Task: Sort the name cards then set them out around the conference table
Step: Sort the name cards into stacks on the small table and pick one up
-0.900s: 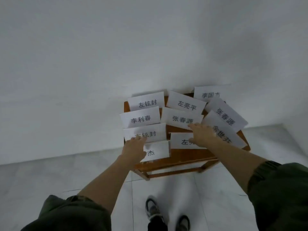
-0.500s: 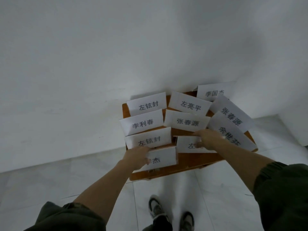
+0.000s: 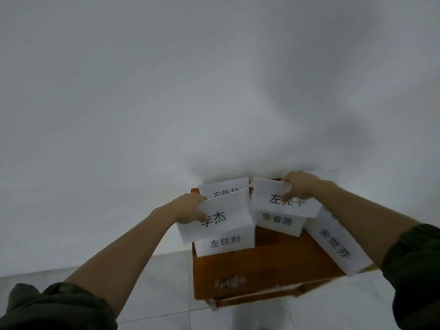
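Observation:
Several white paper name cards with black Chinese names lie on a small brown wooden table [image 3: 273, 267]. My left hand [image 3: 190, 207] grips the left edge of the card reading 李杰 [image 3: 226, 220] and holds it lifted above the card 左铉封 [image 3: 225, 244]. My right hand [image 3: 298, 185] pinches the top of the card 左亮平 [image 3: 283, 198], raised over the card 张春源 [image 3: 278, 221]. Another 左铉封 card [image 3: 223, 188] shows behind the left one. The card 余世芬 [image 3: 333, 244] lies along the table's right edge under my right forearm.
A plain white wall [image 3: 214, 91] rises directly behind the table. Pale floor tiles [image 3: 166, 282] surround it. My dark green sleeves fill both lower corners. The near half of the tabletop shows bare wood with a scuffed white mark [image 3: 229, 282].
Both hands were pressing on cards lying flat at the table's near side; now each has a card lifted off the surface. The view has moved closer, and the near tabletop is bare.

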The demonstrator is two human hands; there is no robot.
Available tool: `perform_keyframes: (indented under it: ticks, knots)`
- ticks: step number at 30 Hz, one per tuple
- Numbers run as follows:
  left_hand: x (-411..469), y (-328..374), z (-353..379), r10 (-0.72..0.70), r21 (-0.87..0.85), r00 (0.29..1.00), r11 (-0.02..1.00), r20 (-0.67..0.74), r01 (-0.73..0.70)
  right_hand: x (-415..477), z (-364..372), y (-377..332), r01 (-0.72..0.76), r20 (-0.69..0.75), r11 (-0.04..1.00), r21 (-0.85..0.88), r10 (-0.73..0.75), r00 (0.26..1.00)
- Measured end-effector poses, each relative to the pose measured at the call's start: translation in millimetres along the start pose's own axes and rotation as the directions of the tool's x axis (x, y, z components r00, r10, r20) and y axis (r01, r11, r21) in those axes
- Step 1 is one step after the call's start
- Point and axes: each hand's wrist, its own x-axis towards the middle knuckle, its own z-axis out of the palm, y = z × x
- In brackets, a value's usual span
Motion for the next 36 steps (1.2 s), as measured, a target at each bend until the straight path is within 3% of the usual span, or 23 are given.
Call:
perform_keyframes:
  ticks: [4, 10, 19, 23, 30, 33, 36]
  knots:
    - [1, -18, -4, -0.089, 0.069, 0.995, 0.993, -0.046, 0.092, 23, -18, -24, 0.047, -0.081, 0.996, -0.08, -0.054, 0.995]
    - [1, -46, 9, -0.179, 0.09, 0.984, 0.98, -0.019, 0.18, 88, -13, -72, 0.192, -0.035, 0.97, -0.151, -0.2, 0.979]
    - [14, -67, 17, -0.339, -0.029, 0.941, 0.941, -0.022, 0.338, 189, 26, -124, 0.37, 0.08, 0.901, -0.228, -0.362, 0.929]
    - [17, -69, 22, -0.38, -0.107, 0.925, 0.921, -0.022, 0.375, 211, 46, -132, 0.375, 0.138, 0.9, -0.222, -0.352, 0.926]
    - [24, -74, 14, -0.389, -0.097, 0.921, 0.918, -0.035, 0.384, 228, 64, -131, 0.411, 0.132, 0.886, -0.214, -0.391, 0.911]
    - [35, -72, -6, -0.351, -0.06, 0.935, 0.936, -0.055, 0.347, 226, 50, -118, 0.414, 0.208, 0.901, -0.133, -0.383, 0.9]
    - [55, -68, -33, -0.29, -0.03, 0.952, 0.957, -0.1, 0.288, 217, 25, -94, 0.376, 0.137, 0.926, -0.012, -0.371, 0.918]
